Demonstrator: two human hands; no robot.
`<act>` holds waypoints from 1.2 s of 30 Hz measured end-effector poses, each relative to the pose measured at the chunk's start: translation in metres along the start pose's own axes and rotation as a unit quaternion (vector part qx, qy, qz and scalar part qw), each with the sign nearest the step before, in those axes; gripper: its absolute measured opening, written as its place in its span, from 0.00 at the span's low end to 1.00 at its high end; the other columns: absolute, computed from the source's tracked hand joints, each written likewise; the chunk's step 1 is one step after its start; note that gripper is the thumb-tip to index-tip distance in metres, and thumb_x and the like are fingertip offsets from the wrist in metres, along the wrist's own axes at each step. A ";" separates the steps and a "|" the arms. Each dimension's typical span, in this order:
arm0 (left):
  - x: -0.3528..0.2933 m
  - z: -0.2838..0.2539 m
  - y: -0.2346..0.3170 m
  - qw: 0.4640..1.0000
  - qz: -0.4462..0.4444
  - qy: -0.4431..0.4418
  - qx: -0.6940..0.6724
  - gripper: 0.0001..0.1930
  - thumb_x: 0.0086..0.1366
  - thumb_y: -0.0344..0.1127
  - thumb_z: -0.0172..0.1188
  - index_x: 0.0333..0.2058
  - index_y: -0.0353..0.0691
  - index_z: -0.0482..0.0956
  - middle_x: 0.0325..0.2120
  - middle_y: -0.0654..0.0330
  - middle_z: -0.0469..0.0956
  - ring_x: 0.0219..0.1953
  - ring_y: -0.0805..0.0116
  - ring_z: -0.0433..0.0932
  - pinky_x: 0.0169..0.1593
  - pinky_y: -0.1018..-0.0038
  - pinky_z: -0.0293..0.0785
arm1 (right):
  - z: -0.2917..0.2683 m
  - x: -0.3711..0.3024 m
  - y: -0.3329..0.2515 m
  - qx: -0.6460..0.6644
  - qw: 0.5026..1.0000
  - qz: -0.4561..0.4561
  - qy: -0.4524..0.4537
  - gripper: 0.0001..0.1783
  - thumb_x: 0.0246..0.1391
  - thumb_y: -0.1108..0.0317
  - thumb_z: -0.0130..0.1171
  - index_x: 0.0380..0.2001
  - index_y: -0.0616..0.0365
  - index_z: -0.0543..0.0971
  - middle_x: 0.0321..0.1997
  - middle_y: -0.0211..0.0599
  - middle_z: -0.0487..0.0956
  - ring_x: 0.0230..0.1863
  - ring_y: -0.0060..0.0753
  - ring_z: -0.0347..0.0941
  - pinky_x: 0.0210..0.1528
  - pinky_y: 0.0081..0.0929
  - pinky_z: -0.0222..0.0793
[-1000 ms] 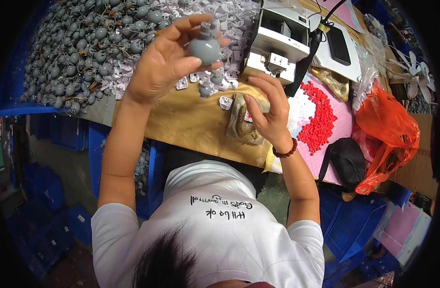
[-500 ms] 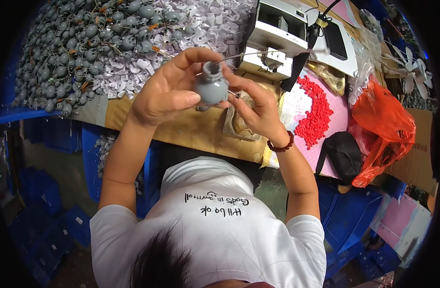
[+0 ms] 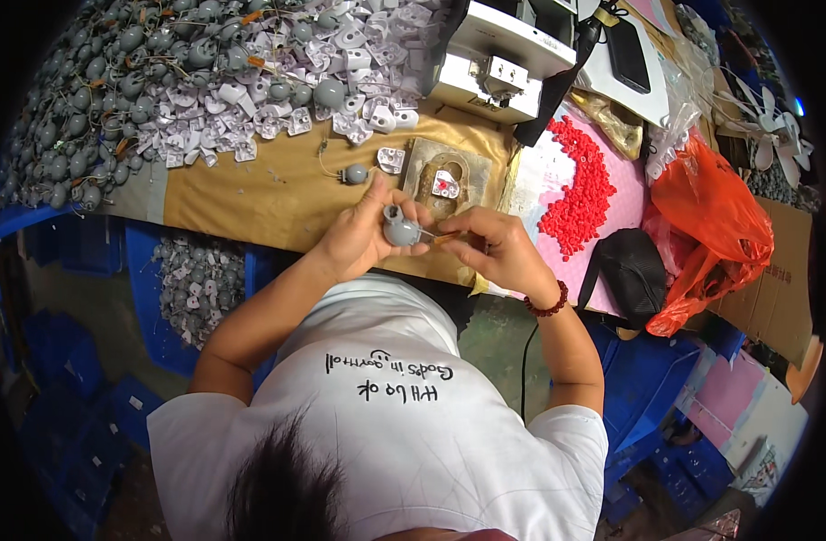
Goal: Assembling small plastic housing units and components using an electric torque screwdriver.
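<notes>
Desk (image 3: 142, 198) topped with gold-brown sheet (image 3: 250, 198); heap of gray balls (image 3: 84, 104) at view's 10 o'clock, red bits (image 3: 582, 185) at 2, blue bin (image 3: 627, 389) at 4. Gray bulb (image 3: 402, 233) mid-view: round, glossy, open neck at 11 o'clock. Left hand (image 3: 363, 234) clamped on it; right hand (image 3: 503, 245) pinching thin wire (image 3: 426, 233) at bulb's 3 o'clock.

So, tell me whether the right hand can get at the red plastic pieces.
Likely yes: the red plastic pieces lie uncovered beyond the right hand, nothing visible between, though its fingers seem busy at the grey bulb-shaped part.
</notes>
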State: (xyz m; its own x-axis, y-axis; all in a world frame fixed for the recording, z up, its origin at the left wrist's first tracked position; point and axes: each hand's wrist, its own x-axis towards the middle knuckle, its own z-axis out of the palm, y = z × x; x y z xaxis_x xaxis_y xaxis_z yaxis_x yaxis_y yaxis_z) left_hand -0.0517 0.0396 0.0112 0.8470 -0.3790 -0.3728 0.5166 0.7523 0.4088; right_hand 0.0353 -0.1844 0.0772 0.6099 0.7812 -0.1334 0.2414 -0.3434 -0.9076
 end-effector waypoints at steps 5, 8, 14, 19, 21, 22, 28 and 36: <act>-0.002 0.006 0.005 0.999 0.004 0.030 -0.015 0.23 0.76 0.53 0.42 0.36 0.39 0.74 0.47 0.54 0.75 0.49 0.60 0.76 0.55 0.54 0.76 | 0.001 -0.003 0.005 0.111 0.992 0.038 0.038 0.14 0.50 0.79 0.66 0.42 0.61 0.83 0.34 0.39 0.81 0.29 0.32 0.78 0.32 0.26 0.73; 0.000 0.010 0.005 0.985 0.043 0.030 0.164 0.11 0.72 0.40 0.51 0.36 0.38 0.75 0.46 0.56 0.74 0.48 0.60 0.76 0.54 0.60 0.75 | 0.008 0.013 0.029 -0.064 0.978 -0.108 0.167 0.13 0.49 0.78 0.67 0.40 0.60 0.83 0.33 0.39 0.81 0.29 0.35 0.79 0.30 0.29 0.74; 0.013 0.020 -0.006 0.744 0.273 0.083 0.604 0.06 0.55 0.25 0.64 0.32 0.39 0.77 0.42 0.57 0.74 0.46 0.61 0.73 0.50 0.69 0.70 | 0.021 0.024 0.038 -0.298 0.932 -0.121 0.167 0.12 0.46 0.75 0.65 0.37 0.56 0.83 0.34 0.36 0.78 0.30 0.39 0.78 0.27 0.33 0.75; 0.025 0.023 -0.011 0.636 0.351 0.071 0.683 0.08 0.50 0.23 0.63 0.30 0.40 0.78 0.40 0.59 0.74 0.47 0.55 0.70 0.52 0.63 0.67 | 0.020 0.028 0.041 -0.361 0.914 -0.117 0.143 0.14 0.42 0.75 0.63 0.37 0.54 0.81 0.39 0.35 0.77 0.36 0.38 0.78 0.30 0.32 0.76; 0.030 0.022 -0.012 0.614 0.369 0.070 0.694 0.09 0.49 0.22 0.63 0.31 0.40 0.78 0.40 0.58 0.74 0.47 0.55 0.70 0.51 0.63 0.68 | 0.020 0.031 0.039 -0.376 0.911 -0.112 0.130 0.14 0.42 0.74 0.62 0.36 0.55 0.80 0.39 0.34 0.76 0.38 0.38 0.76 0.31 0.32 0.77; 0.031 0.022 -0.013 0.612 0.366 0.072 0.698 0.10 0.49 0.22 0.63 0.32 0.39 0.77 0.41 0.58 0.73 0.47 0.54 0.70 0.52 0.62 0.68 | 0.018 0.031 0.036 -0.389 0.906 -0.119 0.113 0.13 0.42 0.73 0.62 0.36 0.56 0.80 0.39 0.35 0.75 0.38 0.38 0.76 0.31 0.32 0.76; 0.027 0.021 -0.011 0.587 0.331 0.108 0.731 0.17 0.48 0.19 0.62 0.39 0.39 0.76 0.43 0.56 0.71 0.50 0.52 0.69 0.55 0.57 0.67 | 0.012 0.023 0.041 -0.472 0.870 -0.147 0.002 0.14 0.45 0.72 0.59 0.38 0.64 0.80 0.43 0.37 0.73 0.39 0.37 0.73 0.32 0.32 0.75; 0.035 0.024 -0.018 0.416 0.336 0.102 0.839 0.23 0.53 0.25 0.58 0.51 0.41 0.77 0.51 0.59 0.73 0.58 0.57 0.68 0.56 0.60 0.65 | 0.008 0.014 0.058 -0.369 0.907 -0.183 0.091 0.18 0.48 0.78 0.59 0.45 0.65 0.81 0.50 0.42 0.76 0.46 0.43 0.75 0.45 0.36 0.75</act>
State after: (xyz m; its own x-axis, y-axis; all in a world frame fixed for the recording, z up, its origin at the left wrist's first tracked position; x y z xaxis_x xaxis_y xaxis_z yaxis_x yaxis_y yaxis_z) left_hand -0.0289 0.0001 0.0106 0.9309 -0.2053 0.3020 -0.3233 -0.8479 0.4201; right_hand 0.0513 -0.1893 0.0195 0.4847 0.8378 0.2512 0.8514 -0.3862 -0.3549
